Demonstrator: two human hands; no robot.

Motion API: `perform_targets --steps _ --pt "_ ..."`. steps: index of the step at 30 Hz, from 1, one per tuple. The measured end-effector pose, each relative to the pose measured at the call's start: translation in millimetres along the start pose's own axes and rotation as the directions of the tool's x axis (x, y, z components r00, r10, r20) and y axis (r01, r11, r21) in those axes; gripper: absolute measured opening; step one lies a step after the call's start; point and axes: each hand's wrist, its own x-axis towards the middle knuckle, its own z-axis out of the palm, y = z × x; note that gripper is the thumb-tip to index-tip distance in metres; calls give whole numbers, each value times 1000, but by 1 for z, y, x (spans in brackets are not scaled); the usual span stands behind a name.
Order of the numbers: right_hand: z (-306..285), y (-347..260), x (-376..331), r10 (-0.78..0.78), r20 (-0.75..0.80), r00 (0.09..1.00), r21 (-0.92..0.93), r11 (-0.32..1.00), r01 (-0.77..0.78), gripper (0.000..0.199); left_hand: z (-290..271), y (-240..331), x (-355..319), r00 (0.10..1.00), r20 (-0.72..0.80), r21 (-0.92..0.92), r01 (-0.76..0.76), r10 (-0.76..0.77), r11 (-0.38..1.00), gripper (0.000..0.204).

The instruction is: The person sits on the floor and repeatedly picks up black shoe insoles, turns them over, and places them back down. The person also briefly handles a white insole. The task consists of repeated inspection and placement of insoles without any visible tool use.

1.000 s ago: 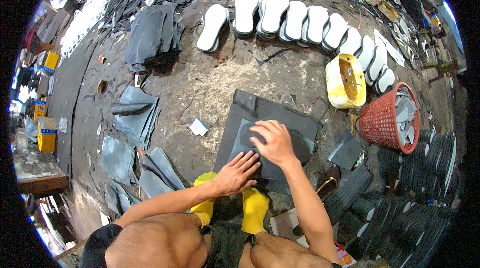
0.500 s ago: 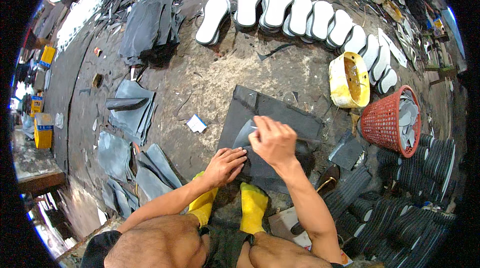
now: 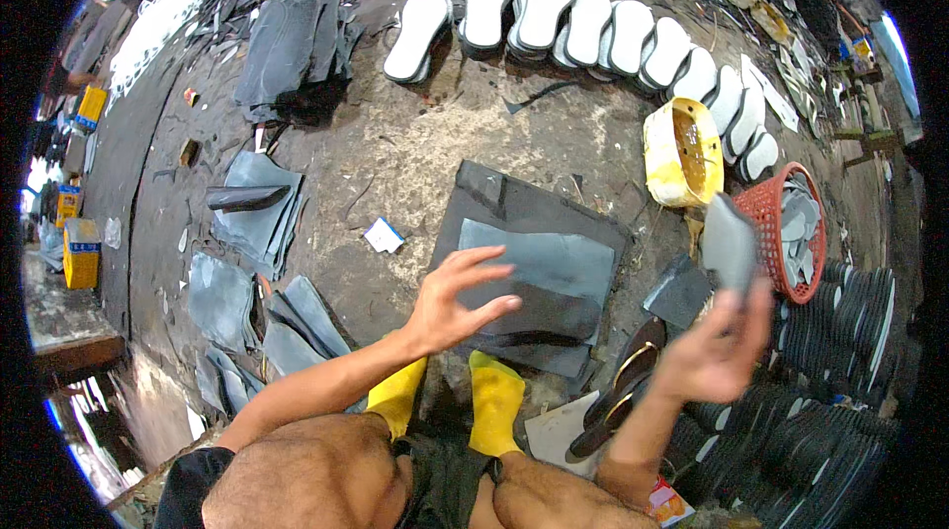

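Observation:
My right hand (image 3: 717,346), blurred by motion, is raised at the right near the red basket. A grey rubber sole piece (image 3: 730,240) is gripped in it and points upward, partly in front of the basket. My left hand (image 3: 457,300) is open with fingers spread, above the left edge of a blue-grey rubber sheet (image 3: 554,260). That sheet lies on a larger dark mat (image 3: 593,215) on the floor before my feet, and a dark curled strip (image 3: 534,339) shows along its near side.
White-topped sole stacks (image 3: 489,10) curve across the far side. A yellow tub (image 3: 652,158) and a red basket (image 3: 763,218) of grey pieces stand right. Dark ribbed sole stacks (image 3: 845,331) fill the near right. Rubber sheets (image 3: 222,302) lie left; sandals (image 3: 633,371) lie near my right forearm.
My right hand has swung right from the mat toward the basket, and a grey sole piece now shows in it. My left hand has moved up slightly, its fingers now spread.

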Motion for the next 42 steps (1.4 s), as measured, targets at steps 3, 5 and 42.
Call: perform_targets --steps 3,5,42 --pt "12 -52 -44 -348 307 886 253 927 276 39 -4 65 42 951 249 -831 307 -184 463 54" --pt "18 -57 -48 -438 391 810 412 870 271 39 -22 89 61 955 200 -769 293 -221 568 50" --pt "78 121 -130 633 752 185 -52 336 -940 50 13 -106 9 690 -12 -308 686 -724 659 42"
